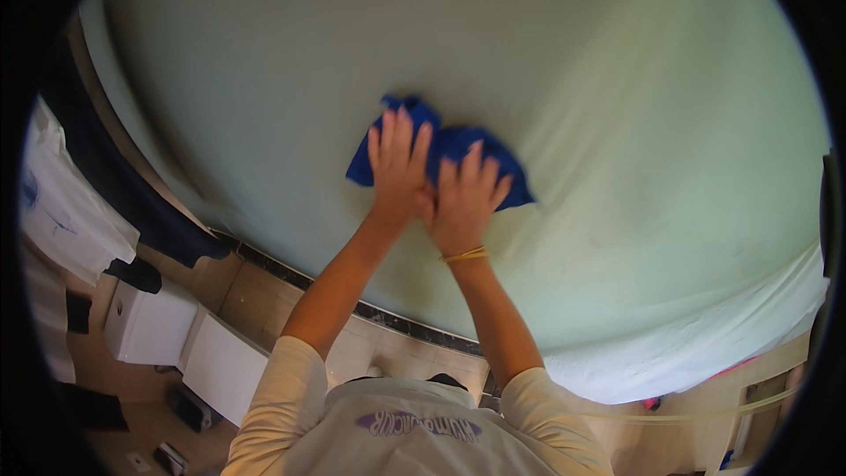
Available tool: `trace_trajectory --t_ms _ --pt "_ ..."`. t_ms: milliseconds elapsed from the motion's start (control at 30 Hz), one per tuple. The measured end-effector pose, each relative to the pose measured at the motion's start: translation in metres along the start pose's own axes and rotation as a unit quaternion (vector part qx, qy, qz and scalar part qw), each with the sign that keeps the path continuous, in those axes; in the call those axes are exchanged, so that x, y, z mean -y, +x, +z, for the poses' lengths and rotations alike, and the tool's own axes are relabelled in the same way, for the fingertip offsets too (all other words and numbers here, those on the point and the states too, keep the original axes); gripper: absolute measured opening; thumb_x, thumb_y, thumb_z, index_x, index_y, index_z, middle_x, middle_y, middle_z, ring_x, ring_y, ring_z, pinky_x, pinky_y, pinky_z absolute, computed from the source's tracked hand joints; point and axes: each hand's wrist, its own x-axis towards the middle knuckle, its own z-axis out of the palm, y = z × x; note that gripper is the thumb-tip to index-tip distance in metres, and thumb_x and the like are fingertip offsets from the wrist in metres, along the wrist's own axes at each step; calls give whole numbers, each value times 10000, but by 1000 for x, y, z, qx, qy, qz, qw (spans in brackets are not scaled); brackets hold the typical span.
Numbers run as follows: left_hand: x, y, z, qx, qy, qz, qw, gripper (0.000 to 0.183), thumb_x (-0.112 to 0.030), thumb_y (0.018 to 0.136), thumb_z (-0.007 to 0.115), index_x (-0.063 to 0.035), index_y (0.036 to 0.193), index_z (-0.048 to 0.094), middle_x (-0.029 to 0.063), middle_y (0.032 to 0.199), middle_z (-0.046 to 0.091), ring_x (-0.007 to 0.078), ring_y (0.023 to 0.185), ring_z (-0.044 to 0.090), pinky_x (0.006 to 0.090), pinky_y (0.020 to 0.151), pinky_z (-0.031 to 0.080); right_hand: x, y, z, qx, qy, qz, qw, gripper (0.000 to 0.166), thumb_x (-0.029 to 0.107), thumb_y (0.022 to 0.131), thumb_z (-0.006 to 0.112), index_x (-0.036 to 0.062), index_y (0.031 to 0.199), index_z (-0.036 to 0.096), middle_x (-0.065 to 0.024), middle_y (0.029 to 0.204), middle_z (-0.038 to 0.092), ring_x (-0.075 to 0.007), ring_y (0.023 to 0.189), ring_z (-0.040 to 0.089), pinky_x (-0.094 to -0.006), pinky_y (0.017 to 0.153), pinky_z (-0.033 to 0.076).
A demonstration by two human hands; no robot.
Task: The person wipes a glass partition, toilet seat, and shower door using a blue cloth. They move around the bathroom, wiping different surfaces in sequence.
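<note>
A crumpled blue cloth [456, 139] lies on a wide pale green fabric sheet [615, 145], spread out in front of me. My left hand [398, 168] rests on the cloth's left part, palm down, fingers pointing away from me and slightly apart. On the right part, my right hand [464, 201] is also palm down with its fingers spread, and looks a little blurred. The heels of both hands are close together, the thumbs near each other. A yellow band [466, 254] circles the right wrist. Folds run through the sheet to the right of the cloth.
At left hang a dark garment [142, 195] and a white garment [82, 208] with blue marks. Below them stands a white boxy fixture [155, 320], apparently a toilet. A dark stone strip [413, 327] crosses the tiled floor. White fabric [634, 367] drapes at lower right.
</note>
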Motion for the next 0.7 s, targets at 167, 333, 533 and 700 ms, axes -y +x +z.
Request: trace_trajectory --t_ms 167,333,533,700 --pt "40 -132 -6 124 6 -3 992 564 -266 792 430 39 1246 290 277 1324 162 470 1219 147 578 958 127 14 -104 44 174 89 -13 981 516 414 718 542 71 1095 465 -189 1259 341 -361 1034 376 -502 815 321" --pt "31 -89 -18 114 -28 -28 993 589 -281 796 416 41 1263 257 284 1328 140 470 1224 127 583 957 109 12 -64 25 152 82 -32 985 511 427 721 525 78 1090 475 -167 1300 310 -364 1101 339 -546 857 270" --pt "2 51 -24 44 -52 -1 998 506 -145 770 418 -41 1259 338 232 1335 211 393 1240 185 521 979 100 8 47 -3 -121 -32 -12 992 459 444 780 421 95 1067 503 -168 1278 358 -366 1080 351 -558 852 179" --pt "42 -12 -19 -5 -38 -34 999 555 -248 813 441 -26 1291 266 220 1345 193 396 1246 167 525 982 98 32 6 31 45 -11 -47 998 451 465 812 351 113 1053 498 -165 1266 367 -347 1053 376 -546 885 205"
